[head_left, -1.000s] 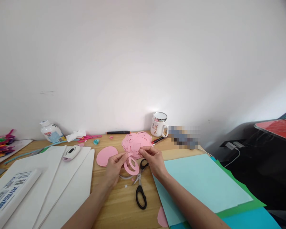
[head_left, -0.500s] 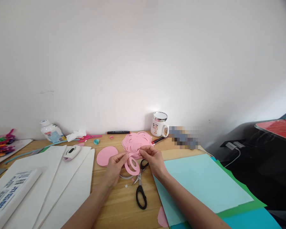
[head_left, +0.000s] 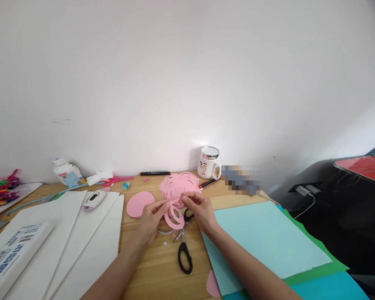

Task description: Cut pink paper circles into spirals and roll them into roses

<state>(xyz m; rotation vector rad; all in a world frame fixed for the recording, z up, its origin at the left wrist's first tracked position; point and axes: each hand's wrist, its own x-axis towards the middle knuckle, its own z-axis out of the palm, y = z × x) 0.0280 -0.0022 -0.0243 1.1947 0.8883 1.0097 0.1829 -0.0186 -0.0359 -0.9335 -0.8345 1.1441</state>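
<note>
A curled pink paper strip (head_left: 171,221) with ring-like loops hangs between my two hands. My left hand (head_left: 153,216) pinches it at its upper left. On the other side my right hand (head_left: 201,210) pinches its upper end between thumb and forefinger. Just beyond my fingertips lies a pile of cut pink paper pieces (head_left: 179,184). Black-handled scissors (head_left: 185,257) lie on the wooden table (head_left: 153,271) below the strip, partly behind it. Left of my left hand is a pink paper circle (head_left: 140,204).
White sheets (head_left: 103,237) and a white box (head_left: 18,250) lie on the left, light blue paper (head_left: 262,241) on the right. A mug (head_left: 208,164), a black marker (head_left: 155,173), pink scissors (head_left: 120,179) and a bottle (head_left: 67,173) are near the wall.
My right thumb and fingers have shifted slightly left along the top of the strip, and the hanging loops have moved a little to the right. Both hands keep their pinch.
</note>
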